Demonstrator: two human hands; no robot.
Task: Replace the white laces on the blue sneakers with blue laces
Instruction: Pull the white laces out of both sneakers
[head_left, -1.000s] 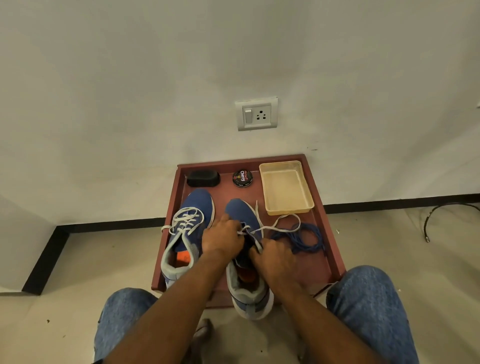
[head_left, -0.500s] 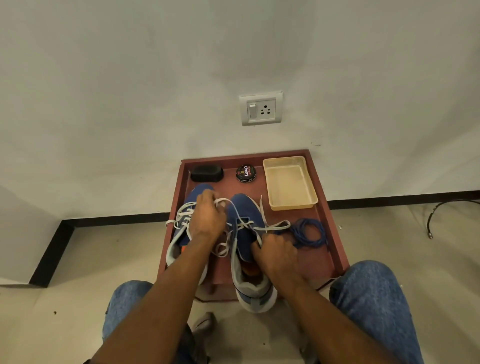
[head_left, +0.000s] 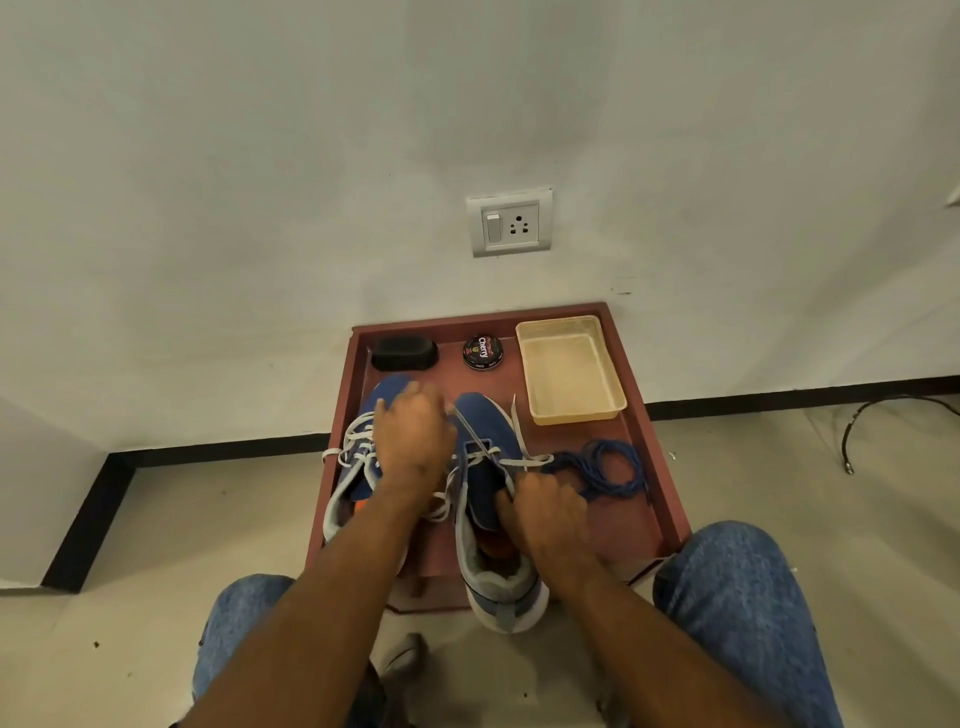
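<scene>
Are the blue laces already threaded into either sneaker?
No, the blue laces lie coiled on the tray beside the right sneaker.

A plain white wall (head_left: 260, 182) fills most of the view, with a grey switch-and-socket plate (head_left: 509, 222) set into it. A black skirting strip (head_left: 779, 397) runs along its foot above a pale tiled floor (head_left: 182, 519), where a dark cable (head_left: 878, 421) curls at right

Left hand (head_left: 413, 441): back up, fingers curled down, gripping a white lace (head_left: 470, 434); forearm runs in from lower left. Right hand (head_left: 548, 512): nearer the body, knuckles up, fingers curled on the right sneaker (head_left: 491, 499) at its opening; forearm enters from lower right.
</scene>
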